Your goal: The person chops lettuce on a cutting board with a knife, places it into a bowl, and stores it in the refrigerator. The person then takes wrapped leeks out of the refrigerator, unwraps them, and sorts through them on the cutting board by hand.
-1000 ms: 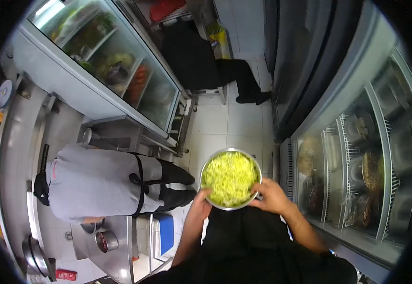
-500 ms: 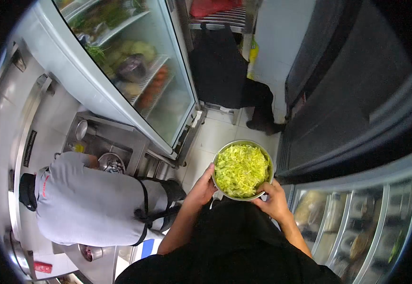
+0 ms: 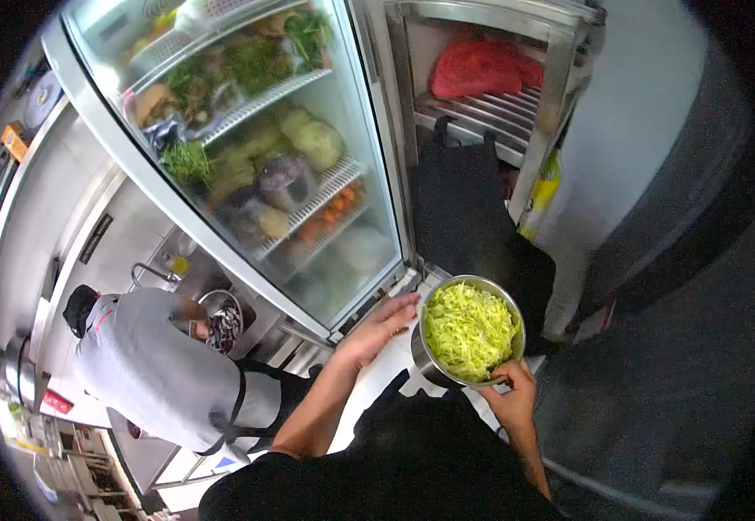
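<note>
A round metal bowl (image 3: 422,354) heaped with shredded lettuce or cabbage (image 3: 471,332) is held up in front of my body. The thumb and fingers of my right hand (image 3: 513,395) clamp its near right rim. To the left of the bowl, my left hand (image 3: 381,328) is stretched out with its palm turned toward the bowl and holds nothing. Its fingertips are close to the metal wall and look slightly apart from it.
A glass-door fridge (image 3: 264,174) full of vegetables stands ahead on the left. Right of it, a metal rack (image 3: 490,117) carries a red bag (image 3: 481,69) above a black bag (image 3: 460,200). A co-worker in a grey shirt (image 3: 160,356) bends over a sink at left.
My left hand has come off the bowl's rim and its fingers have straightened. My view has turned, showing more of the fridge and rack. The right hand keeps its hold.
</note>
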`<state>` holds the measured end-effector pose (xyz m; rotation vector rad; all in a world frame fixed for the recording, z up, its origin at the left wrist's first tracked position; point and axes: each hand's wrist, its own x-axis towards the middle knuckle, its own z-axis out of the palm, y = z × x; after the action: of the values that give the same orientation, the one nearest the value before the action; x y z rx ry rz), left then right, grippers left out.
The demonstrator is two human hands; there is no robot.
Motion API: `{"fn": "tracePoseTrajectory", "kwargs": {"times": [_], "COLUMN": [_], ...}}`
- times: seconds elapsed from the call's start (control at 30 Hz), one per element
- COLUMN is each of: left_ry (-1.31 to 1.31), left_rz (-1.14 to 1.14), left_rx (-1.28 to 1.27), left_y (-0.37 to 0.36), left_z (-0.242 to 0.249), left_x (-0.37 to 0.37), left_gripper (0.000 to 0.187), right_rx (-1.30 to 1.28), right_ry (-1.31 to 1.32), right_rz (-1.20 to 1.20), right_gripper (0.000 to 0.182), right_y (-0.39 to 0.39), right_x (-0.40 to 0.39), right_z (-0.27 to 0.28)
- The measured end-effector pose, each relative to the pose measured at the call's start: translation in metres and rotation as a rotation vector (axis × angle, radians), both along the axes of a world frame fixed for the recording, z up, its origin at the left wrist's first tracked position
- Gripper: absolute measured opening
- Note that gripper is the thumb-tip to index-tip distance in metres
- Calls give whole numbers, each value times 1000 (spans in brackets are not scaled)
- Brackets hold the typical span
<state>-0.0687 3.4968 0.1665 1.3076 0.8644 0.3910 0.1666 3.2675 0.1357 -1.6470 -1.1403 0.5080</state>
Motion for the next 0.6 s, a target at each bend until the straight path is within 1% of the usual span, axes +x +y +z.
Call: {"fn": "tracePoseTrajectory", "kwargs": {"times": [0.03,0.07,0.1,0.13,0.17,0.2,0.23,0.27,0.3,0.33,0.37,0.4,0.5,0.53,0.6], "left_ry": [67,47,87,129,182,143,83,26,81,187,96,58,159,206,284], "left_rz": [59,127,180,235,298,344,417,493,541,576,628,667,780,786,793], "left_rx": [125,147,259,373,516,624,815,829,928,1166,1166,1147,1310,1345,1386], "left_y": [14,36,58,81,109,131,155,176,203,236,262,277,343,358,376], "left_z": [19,30,48,65,75,94,99,121,134,145,160,179,199,206,212], "left_x": [12,21,32,40,48,58,65,77,85,91,106,121,157,167,186], "left_gripper": [60,55,54,53,51,52,52,45,46,49,56,56,58,59,63], "right_rx": [-3,-8,-3,56,73,66,58,77,92,96,73,78,71,63,48], "right_ry": [11,22,27,45,-25,32,88,7,-67,-135,-131,-145,-174,-199,-167], "right_rz": [19,41,59,106,141,151,156,148,136,120,126,127,132,132,145], "right_gripper": [44,44,45,40,41,41,41,41,41,41,41,40,41,42,43], "right_y": [12,24,40,52,61,71,73,86,97,101,102,117,142,145,157], "right_x": [17,34,50,63,78,89,95,108,120,124,124,131,146,150,160], "right_z": [6,11,13,11,5,10,14,10,4,-1,1,7,21,19,14]}}
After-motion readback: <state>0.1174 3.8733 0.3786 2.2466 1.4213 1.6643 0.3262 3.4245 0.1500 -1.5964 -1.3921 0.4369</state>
